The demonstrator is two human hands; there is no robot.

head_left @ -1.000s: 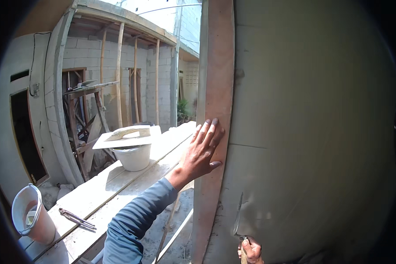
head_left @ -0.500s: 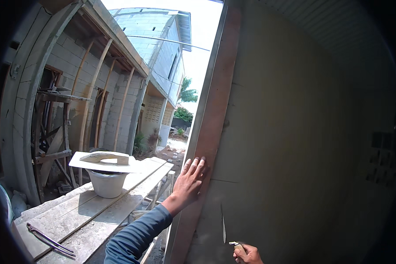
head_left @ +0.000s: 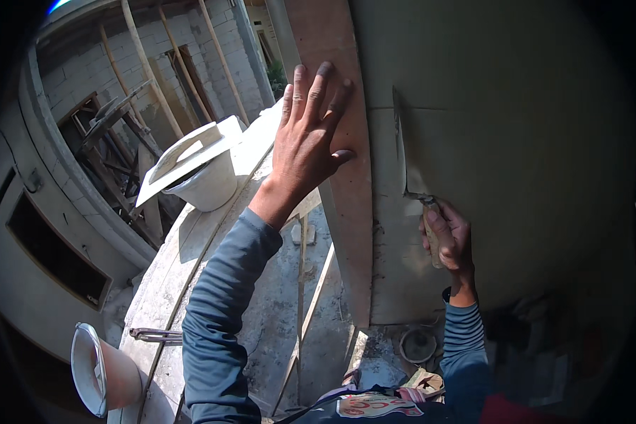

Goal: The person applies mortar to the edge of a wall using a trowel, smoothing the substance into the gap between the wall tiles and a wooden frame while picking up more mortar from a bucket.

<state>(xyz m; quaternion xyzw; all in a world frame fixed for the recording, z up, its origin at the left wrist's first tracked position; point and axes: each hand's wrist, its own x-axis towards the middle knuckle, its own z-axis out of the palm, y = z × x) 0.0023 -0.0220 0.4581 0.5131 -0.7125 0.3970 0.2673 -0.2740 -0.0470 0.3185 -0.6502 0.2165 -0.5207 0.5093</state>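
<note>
My left hand (head_left: 312, 124) lies spread on a reddish-brown upright board (head_left: 352, 247) along the edge of a smooth grey wall (head_left: 509, 120), pressing or resting on its face. My right hand (head_left: 446, 233) is closed round the wooden handle of a trowel (head_left: 407, 169); its thin steel blade points upward, at or very close to the wall surface, just right of the board. A thin horizontal line crosses the wall behind the blade.
Plank scaffold (head_left: 191, 254) at left bears a white bucket (head_left: 205, 187) with a plastering float (head_left: 191, 152) across it, pincers (head_left: 155, 334) and another bucket (head_left: 113, 374). Beyond are block walls with timber props (head_left: 152, 74). A round container (head_left: 417, 345) stands below the wall.
My right hand and trowel have risen along the wall beside the board. My left hand still rests spread on the board. The view has tilted down from the house opposite.
</note>
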